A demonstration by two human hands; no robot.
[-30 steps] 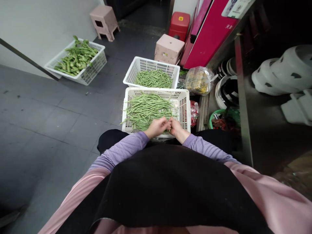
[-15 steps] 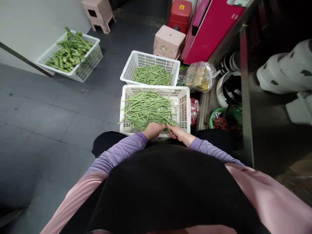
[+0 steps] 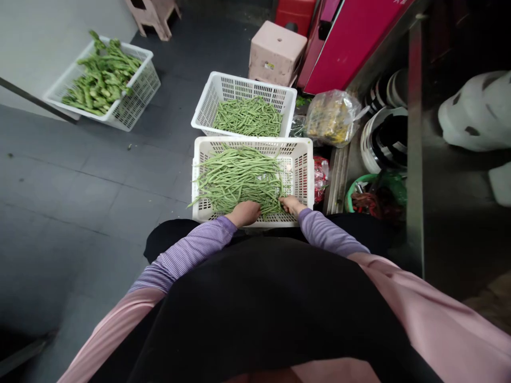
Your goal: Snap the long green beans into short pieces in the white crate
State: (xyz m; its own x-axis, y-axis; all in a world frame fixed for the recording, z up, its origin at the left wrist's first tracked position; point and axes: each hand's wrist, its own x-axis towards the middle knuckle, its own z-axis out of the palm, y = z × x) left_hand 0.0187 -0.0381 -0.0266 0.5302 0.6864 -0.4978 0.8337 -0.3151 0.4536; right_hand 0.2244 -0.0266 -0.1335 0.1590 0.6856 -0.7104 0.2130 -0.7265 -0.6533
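Observation:
Long green beans lie in a heap in the near white basket, between my knees. My left hand is closed at the heap's near edge; what its fingers hold is hidden. My right hand is closed with its fingertips at the bean ends, on the right side of the heap; what it pinches is too small to name. Just behind stands a second white basket with shorter bean pieces in it.
A white basket of thick green stalks stands at the far left. Behind are a pink stool and a red stool. To the right are a plastic bag, a green-rimmed basin and a metal rail.
My hands, which were together at the basket's near edge, have moved apart: the right one forward over the beans, the left one slightly leftward. The view has shifted a little.

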